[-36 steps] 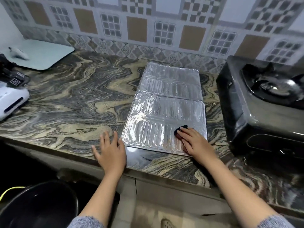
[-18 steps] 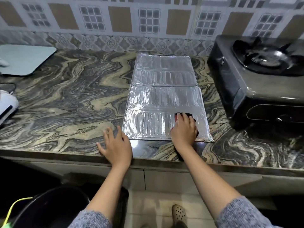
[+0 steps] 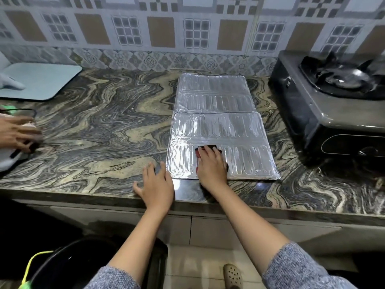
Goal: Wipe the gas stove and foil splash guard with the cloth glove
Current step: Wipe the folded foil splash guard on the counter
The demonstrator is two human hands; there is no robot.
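The silver foil splash guard (image 3: 216,122) lies flat on the marble counter, folded panels stretching toward the wall. My right hand (image 3: 211,166) presses flat on a dark cloth glove (image 3: 210,147) over the guard's near panel, left of its middle; only the glove's far edge shows past my fingers. My left hand (image 3: 155,184) rests flat on the counter, fingers apart, its fingertips at the guard's near left corner. The black gas stove (image 3: 325,113) stands to the right of the guard, its burner at the far right.
Another person's hand (image 3: 16,134) handles a white appliance (image 3: 8,161) at the left edge. A pale blue mat (image 3: 41,82) lies at the back left. A black bin (image 3: 83,265) stands on the floor below the counter edge (image 3: 208,205).
My right hand slid the glove leftward along the guard's near panel. My left hand stayed by the guard's corner. Another person's hand came into view at the left.
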